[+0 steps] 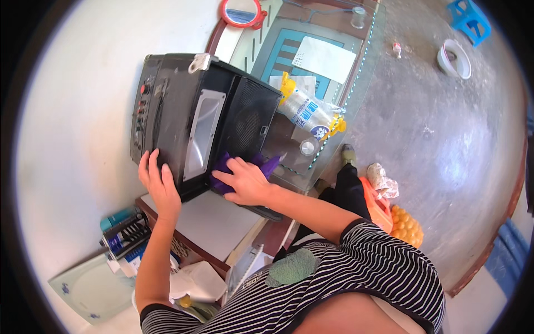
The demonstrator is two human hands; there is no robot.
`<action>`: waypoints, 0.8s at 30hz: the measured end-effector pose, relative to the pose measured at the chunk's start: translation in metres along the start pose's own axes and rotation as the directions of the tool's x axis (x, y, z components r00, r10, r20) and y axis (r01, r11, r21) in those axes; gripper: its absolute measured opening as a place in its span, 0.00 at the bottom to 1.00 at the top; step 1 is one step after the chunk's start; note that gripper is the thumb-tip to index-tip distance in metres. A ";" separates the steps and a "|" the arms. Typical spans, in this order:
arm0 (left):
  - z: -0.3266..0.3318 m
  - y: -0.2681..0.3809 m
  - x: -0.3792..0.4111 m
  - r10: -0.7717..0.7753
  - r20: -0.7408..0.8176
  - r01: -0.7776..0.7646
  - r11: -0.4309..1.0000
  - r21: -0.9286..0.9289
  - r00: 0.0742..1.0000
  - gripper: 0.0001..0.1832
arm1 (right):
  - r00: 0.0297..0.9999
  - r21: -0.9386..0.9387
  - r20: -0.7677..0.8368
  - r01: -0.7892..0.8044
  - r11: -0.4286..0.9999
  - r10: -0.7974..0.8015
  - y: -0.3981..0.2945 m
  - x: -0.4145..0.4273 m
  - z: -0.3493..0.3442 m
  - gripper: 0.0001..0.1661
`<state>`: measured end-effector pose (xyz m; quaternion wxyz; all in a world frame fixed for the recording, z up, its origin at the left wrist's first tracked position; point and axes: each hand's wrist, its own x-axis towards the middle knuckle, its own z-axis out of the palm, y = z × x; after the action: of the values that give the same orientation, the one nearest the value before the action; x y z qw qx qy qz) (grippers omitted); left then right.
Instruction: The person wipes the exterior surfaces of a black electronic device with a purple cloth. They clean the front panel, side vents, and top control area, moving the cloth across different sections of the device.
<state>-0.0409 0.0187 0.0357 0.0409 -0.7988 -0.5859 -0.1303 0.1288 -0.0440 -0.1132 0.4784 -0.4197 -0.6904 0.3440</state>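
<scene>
A black portable loudspeaker [173, 112] with a row of control knobs stands against the wall. It has a silvery framed panel [204, 133] and a dark mesh front [246, 121]. My left hand [160, 181] rests on the speaker's near edge, fingers spread, holding nothing. With bent fingers, my right hand [246, 179] presses a purple cloth [219, 179] against the lower part of the front. The cloth's far end sticks out beyond the hand, and part of it is hidden under the fingers.
A glass-topped table [288, 163] beyond holds a pack of plastic cups [308, 110], a clear glass [307, 147] and white paper [325, 58]. A red-framed mirror [241, 11] stands behind. On the floor are a white basin [454, 59], a blue stool [469, 21] and an orange bag [375, 204].
</scene>
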 end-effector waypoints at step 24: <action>-0.004 0.008 0.002 -0.057 0.132 0.049 0.997 0.066 0.990 0.23 | 0.390 0.423 -0.628 -0.555 0.716 0.673 0.213 0.035 0.055 0.34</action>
<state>-0.0338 0.0175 0.0411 0.0232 -0.7882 -0.6122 -0.0588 0.1230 0.0714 -0.3033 0.5837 -0.7103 -0.1973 0.3404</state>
